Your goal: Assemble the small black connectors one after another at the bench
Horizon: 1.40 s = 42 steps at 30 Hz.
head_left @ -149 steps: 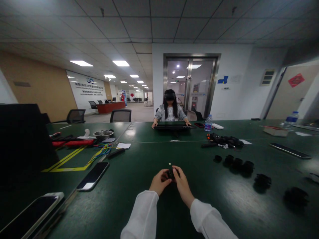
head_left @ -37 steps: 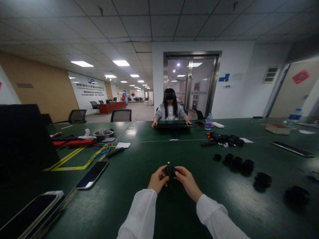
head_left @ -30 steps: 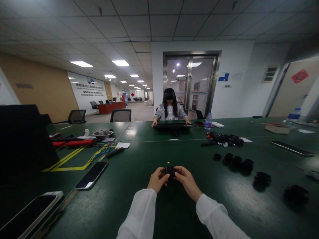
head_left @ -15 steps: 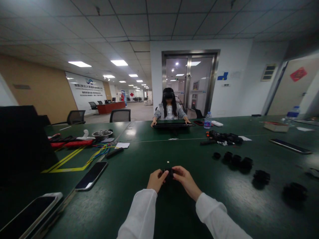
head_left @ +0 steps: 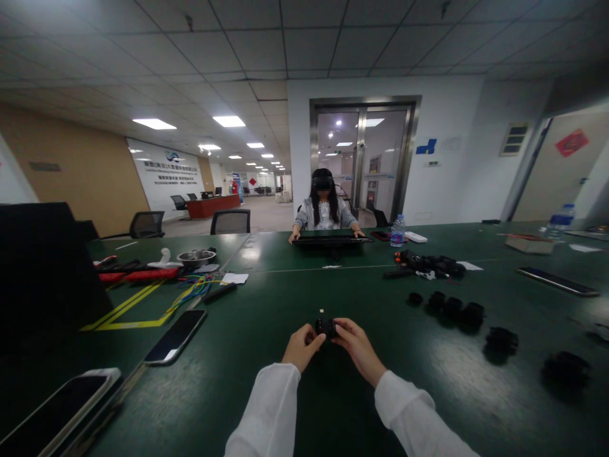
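Between my two hands, just above or on the green table, is a small round black part [head_left: 325, 327], perhaps ring-shaped; its exact kind is too dark to make out. My left hand [head_left: 301, 346] grips its left side with thumb and fingers. From the right, my right hand [head_left: 354, 343] pinches the same part. Beyond it lies a tiny pale square [head_left: 321, 311]. To the right, similar black round parts sit in a loose diagonal row, among them one [head_left: 502, 341] and a larger one [head_left: 567, 368] nearer me.
Two phones, one [head_left: 176, 336] farther off, lie left beside a dark panel [head_left: 47, 266]. Coloured wires [head_left: 190, 291] and a metal bowl [head_left: 196, 256] are behind. Opposite, a person [head_left: 324, 206] holds a flat black object [head_left: 330, 240]. A water bottle [head_left: 398, 231] stands back right.
The black part has turned a little and shows more between my fingers. My left fingers have shifted slightly on it; the view has moved marginally.
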Each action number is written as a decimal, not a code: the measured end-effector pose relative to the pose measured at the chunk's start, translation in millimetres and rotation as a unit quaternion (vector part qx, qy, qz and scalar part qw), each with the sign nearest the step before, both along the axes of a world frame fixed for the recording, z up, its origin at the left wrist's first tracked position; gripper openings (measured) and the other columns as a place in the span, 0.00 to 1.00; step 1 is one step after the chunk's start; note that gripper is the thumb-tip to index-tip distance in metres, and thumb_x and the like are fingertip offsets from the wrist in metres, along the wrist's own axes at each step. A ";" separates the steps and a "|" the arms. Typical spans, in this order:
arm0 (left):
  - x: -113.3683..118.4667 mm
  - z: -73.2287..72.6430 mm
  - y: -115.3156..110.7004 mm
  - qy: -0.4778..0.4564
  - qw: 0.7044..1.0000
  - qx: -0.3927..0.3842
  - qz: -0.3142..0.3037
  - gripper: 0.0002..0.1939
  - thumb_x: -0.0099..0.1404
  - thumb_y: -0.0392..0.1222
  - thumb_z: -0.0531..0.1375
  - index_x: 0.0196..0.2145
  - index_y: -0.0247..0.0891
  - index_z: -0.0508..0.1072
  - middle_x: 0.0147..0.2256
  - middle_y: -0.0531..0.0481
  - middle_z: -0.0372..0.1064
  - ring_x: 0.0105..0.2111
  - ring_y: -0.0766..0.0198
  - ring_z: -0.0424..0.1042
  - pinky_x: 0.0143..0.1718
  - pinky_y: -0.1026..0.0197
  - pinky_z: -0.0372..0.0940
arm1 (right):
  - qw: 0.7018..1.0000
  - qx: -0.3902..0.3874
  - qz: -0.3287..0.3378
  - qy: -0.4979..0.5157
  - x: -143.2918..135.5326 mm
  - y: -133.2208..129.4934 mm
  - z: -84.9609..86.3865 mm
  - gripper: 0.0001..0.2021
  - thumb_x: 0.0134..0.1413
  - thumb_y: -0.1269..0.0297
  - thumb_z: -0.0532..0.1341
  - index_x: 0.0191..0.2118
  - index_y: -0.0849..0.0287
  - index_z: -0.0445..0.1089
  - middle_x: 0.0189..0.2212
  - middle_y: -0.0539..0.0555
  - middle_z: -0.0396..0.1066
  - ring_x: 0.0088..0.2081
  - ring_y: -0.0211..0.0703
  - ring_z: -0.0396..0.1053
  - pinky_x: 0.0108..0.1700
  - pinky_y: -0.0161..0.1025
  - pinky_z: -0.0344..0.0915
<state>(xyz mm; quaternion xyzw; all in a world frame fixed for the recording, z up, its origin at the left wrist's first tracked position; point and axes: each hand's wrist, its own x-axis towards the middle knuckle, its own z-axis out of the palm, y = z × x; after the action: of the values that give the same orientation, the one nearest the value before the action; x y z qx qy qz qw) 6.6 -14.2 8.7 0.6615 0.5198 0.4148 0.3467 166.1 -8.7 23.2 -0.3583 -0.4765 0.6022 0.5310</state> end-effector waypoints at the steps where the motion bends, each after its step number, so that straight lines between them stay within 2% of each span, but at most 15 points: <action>1: -0.1 0.7 -0.5 0.002 1.000 0.004 -0.003 0.15 0.54 0.53 0.53 0.25 0.36 0.61 0.20 0.55 0.64 0.22 0.67 0.64 0.25 0.67 0.57 | 1.000 -0.001 -0.004 0.003 -0.2 -0.4 0.4 0.13 0.38 0.58 0.62 0.33 0.59 0.67 0.34 0.53 0.66 0.37 0.45 0.65 0.39 0.43 0.64; 20: 0.1 6.2 -5.1 0.001 1.000 -0.019 -0.013 0.15 0.55 0.52 0.52 0.25 0.36 0.62 0.22 0.54 0.65 0.24 0.65 0.65 0.27 0.65 0.57 | 1.000 -0.010 0.008 -0.006 2.1 -2.2 1.5 0.12 0.42 0.57 0.59 0.32 0.58 0.67 0.35 0.54 0.65 0.40 0.47 0.64 0.39 0.43 0.64; 27: 0.4 4.8 -4.9 0.000 1.000 -0.018 -0.016 0.16 0.57 0.52 0.50 0.26 0.35 0.63 0.24 0.52 0.66 0.24 0.66 0.65 0.25 0.67 0.56 | 1.000 -0.009 0.004 0.003 2.7 -0.5 -1.2 0.12 0.42 0.57 0.60 0.32 0.58 0.68 0.34 0.53 0.65 0.39 0.46 0.64 0.38 0.43 0.64; 32: 1.7 4.8 -3.7 0.007 1.000 0.001 -0.006 0.17 0.57 0.53 0.50 0.24 0.35 0.65 0.21 0.54 0.64 0.22 0.67 0.63 0.25 0.67 0.56 | 1.000 -0.012 -0.007 0.000 1.0 -2.9 2.9 0.12 0.40 0.57 0.61 0.32 0.59 0.68 0.32 0.53 0.66 0.36 0.44 0.65 0.36 0.40 0.64; 36: 1.9 3.4 -1.8 0.009 1.000 0.014 0.007 0.17 0.57 0.52 0.50 0.23 0.35 0.63 0.20 0.54 0.63 0.22 0.67 0.63 0.24 0.66 0.56 | 1.000 -0.009 -0.011 0.008 -0.7 -0.4 -0.8 0.12 0.40 0.57 0.62 0.31 0.60 0.68 0.31 0.53 0.66 0.33 0.42 0.65 0.34 0.38 0.64; 39: 1.2 3.0 -1.8 -0.012 0.999 0.022 0.023 0.13 0.56 0.50 0.52 0.26 0.36 0.61 0.21 0.55 0.63 0.23 0.67 0.64 0.25 0.66 0.58 | 1.000 -0.005 -0.006 0.007 -0.5 1.9 -3.6 0.12 0.40 0.57 0.61 0.31 0.60 0.68 0.31 0.53 0.66 0.33 0.41 0.65 0.33 0.38 0.63; 42: 0.8 4.8 -3.6 -0.031 0.998 0.049 0.024 0.11 0.55 0.45 0.55 0.33 0.36 0.61 0.27 0.53 0.65 0.26 0.66 0.66 0.29 0.64 0.60 | 1.000 -0.011 -0.007 0.000 -0.1 1.6 -2.5 0.11 0.40 0.58 0.61 0.31 0.59 0.68 0.32 0.53 0.67 0.34 0.42 0.65 0.33 0.38 0.63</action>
<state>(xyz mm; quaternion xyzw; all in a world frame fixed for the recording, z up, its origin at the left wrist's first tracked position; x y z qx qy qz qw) 7.4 -17.8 13.6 0.6517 0.5037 0.4686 0.3194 166.0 -7.1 20.7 -0.3672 -0.4672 0.6039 0.5312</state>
